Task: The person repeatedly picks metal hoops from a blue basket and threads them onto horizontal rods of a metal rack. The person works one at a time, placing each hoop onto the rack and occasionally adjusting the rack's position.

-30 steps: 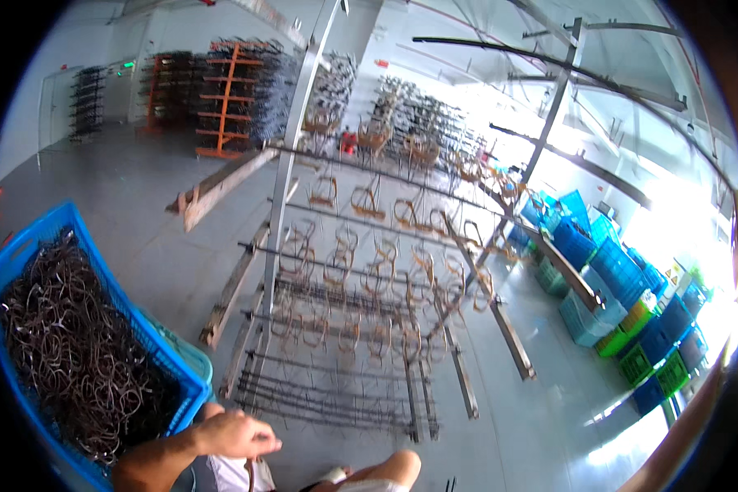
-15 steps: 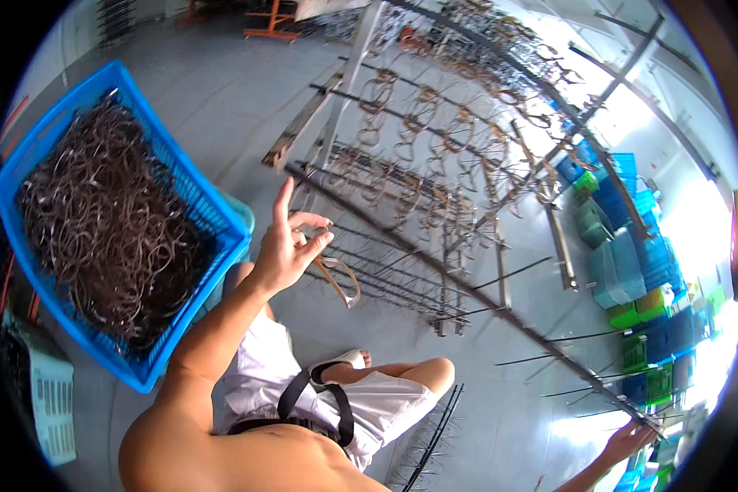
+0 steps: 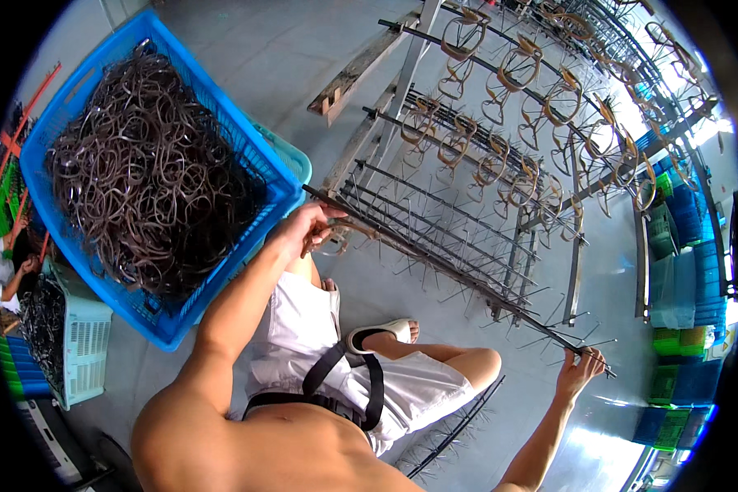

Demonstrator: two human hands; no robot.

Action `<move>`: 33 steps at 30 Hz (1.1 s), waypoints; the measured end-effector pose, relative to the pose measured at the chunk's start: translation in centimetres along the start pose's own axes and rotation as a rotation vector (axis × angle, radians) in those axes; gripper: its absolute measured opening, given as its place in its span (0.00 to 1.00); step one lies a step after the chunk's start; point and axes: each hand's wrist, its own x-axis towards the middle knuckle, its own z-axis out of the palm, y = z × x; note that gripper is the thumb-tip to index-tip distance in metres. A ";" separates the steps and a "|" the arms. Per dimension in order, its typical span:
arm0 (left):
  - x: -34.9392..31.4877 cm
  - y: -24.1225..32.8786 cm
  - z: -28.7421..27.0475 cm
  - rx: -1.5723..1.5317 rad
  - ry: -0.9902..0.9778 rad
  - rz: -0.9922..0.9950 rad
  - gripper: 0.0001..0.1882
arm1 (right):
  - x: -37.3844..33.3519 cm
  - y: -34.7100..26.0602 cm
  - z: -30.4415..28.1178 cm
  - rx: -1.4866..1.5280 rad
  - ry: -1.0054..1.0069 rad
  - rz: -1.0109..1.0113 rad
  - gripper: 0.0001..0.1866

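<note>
A long dark bar with thin prongs [image 3: 459, 275] slants across in front of me, from upper left to lower right. My right hand [image 3: 580, 371] is closed around its lower right end. Close to the upper left end, my left hand [image 3: 297, 231] is closed on a brown eyeglass frame [image 3: 336, 238], partly hidden behind the fingers and against the bar. To the left of that hand stands a blue crate [image 3: 160, 328], heaped with tangled brown eyeglass frames [image 3: 152, 172].
A metal rack [image 3: 402, 90] ahead carries rows of hanging brown frames [image 3: 521, 70]. Another pronged bar [image 3: 459, 426] lies by my knee. Stacked blue and green crates [image 3: 685, 287] line the right; a pale green crate [image 3: 86, 344] sits left, near another person [image 3: 4, 275].
My left hand has brought the eyeglass frame to the bar's left end. My right hand and the bar's right end have risen in the picture. The view has shifted too.
</note>
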 end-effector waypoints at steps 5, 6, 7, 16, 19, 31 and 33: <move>0.6 -0.1 1.0 -0.010 0.070 0.082 0.20 | 0.0 0.2 4.3 0.114 -0.110 0.018 0.17; 0.4 -0.2 1.3 -0.023 0.108 0.058 0.20 | 0.3 0.1 4.8 0.118 -0.111 -0.001 0.17; 0.2 -0.3 1.6 -0.031 0.144 0.033 0.20 | 0.6 0.2 5.4 0.121 -0.114 -0.015 0.17; -1.4 -7.0 0.1 1.140 0.250 0.496 0.11 | 1.9 0.7 10.3 0.206 -0.134 0.160 0.19; -3.6 -9.8 2.4 1.291 0.060 0.254 0.07 | 1.1 0.2 12.3 0.205 -0.232 0.208 0.21; -10.5 -6.1 16.0 1.078 -0.436 0.543 0.12 | -3.9 -5.6 9.1 0.283 0.204 0.891 0.18; -10.4 -6.3 16.8 1.053 -0.400 0.630 0.15 | -4.4 -11.7 4.5 0.590 0.133 0.913 0.15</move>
